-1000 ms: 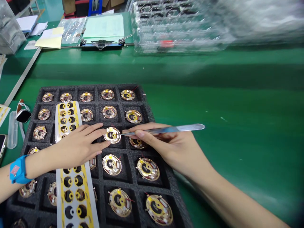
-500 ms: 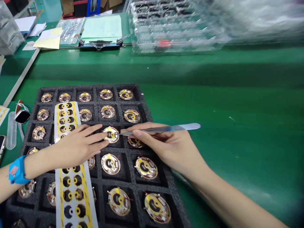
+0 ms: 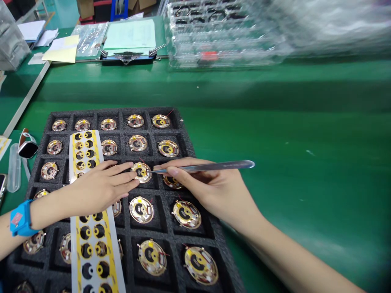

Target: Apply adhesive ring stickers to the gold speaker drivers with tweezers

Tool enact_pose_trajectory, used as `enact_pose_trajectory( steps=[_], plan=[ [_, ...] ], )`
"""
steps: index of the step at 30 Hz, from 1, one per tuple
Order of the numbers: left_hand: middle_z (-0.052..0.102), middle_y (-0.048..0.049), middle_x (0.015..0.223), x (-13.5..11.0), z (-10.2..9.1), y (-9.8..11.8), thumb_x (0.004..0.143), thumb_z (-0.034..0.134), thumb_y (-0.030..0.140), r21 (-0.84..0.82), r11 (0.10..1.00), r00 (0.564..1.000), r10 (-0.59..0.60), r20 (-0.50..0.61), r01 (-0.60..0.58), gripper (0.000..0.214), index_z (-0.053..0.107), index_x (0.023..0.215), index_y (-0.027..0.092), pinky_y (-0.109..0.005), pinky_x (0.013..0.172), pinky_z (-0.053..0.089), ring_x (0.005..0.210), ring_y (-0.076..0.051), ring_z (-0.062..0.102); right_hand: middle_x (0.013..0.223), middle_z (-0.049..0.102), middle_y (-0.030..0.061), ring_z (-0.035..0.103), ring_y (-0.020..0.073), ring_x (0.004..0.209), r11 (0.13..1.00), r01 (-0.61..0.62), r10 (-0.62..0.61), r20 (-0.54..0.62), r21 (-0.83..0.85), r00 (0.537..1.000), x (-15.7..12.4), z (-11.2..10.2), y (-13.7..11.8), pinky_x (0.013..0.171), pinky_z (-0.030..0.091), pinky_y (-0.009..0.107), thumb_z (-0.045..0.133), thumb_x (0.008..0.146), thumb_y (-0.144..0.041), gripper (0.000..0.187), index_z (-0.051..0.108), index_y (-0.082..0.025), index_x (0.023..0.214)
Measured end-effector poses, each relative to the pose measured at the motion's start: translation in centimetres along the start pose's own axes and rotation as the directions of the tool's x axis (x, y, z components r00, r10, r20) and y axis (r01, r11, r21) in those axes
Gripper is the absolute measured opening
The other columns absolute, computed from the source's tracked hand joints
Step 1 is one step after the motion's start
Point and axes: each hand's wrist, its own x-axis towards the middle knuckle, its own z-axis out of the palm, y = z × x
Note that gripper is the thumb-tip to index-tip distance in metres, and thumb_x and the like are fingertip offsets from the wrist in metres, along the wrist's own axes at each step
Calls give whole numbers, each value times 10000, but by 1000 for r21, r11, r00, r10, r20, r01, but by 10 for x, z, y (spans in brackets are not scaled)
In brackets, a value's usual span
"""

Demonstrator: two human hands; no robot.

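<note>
Metal tweezers [image 3: 210,166] are pinched in my right hand [image 3: 210,187], their tips at the right side of a round gold watch case part [image 3: 141,172]. My left hand [image 3: 100,188] lies palm down with fingers stretched, the fingertips at the left rim of that same part. Under the left hand runs a long white and yellow sticker sheet [image 3: 100,232] with rows of round cut-outs. The sheet rests across a black foam tray [image 3: 166,240], whose square pockets hold several similar round watch parts, such as one just in front [image 3: 141,210]. A blue band [image 3: 20,219] circles my left wrist.
Clear plastic trays [image 3: 226,44] stand at the back, beside a clipboard with papers [image 3: 130,36]. At the left lie a watch [image 3: 28,149], a clear plastic case [image 3: 14,169] and part of a phone [image 3: 2,184]. A green mat [image 3: 290,171] covers the table.
The view has shifted very slightly. The tweezers have tilted a little in my right hand, with their tips still at the same watch part. My left hand keeps its place.
</note>
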Motion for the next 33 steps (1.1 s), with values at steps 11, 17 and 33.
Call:
enact_pose_trajectory(
  steps=[11, 17, 33],
  plan=[
    [508, -91, 1433, 0, -3, 2, 1022, 302, 355, -1, 1000, 999, 10, 53, -10, 460, 464, 1368, 99, -409, 1044, 330, 1353, -260, 420, 894, 729, -1, 700, 164, 783, 961, 223, -224, 8, -162, 975, -5, 3, 3, 741, 594, 256, 585, 914, -193, 125, 707, -216, 903],
    [388, -66, 1521, 1, -2, 1, 1011, 251, 477, 6, 999, 993, 38, 111, -39, 566, 340, 1451, 133, -428, 987, 338, 1386, -294, 347, 899, 727, 5, 707, 160, 778, 940, 302, -311, -36, -160, 950, -7, 6, 2, 710, 601, 233, 598, 908, -159, 122, 697, -226, 931],
    [458, -223, 1405, 0, -1, 1, 952, 377, 563, -48, 998, 998, -29, 61, 31, 598, 449, 1377, 148, -469, 1043, 411, 1292, -345, 474, 860, 700, 15, 713, 140, 798, 959, 90, -51, -148, 270, 988, -1, 11, 8, 740, 602, 175, 702, 881, -489, 248, 696, -241, 876]
  ],
)
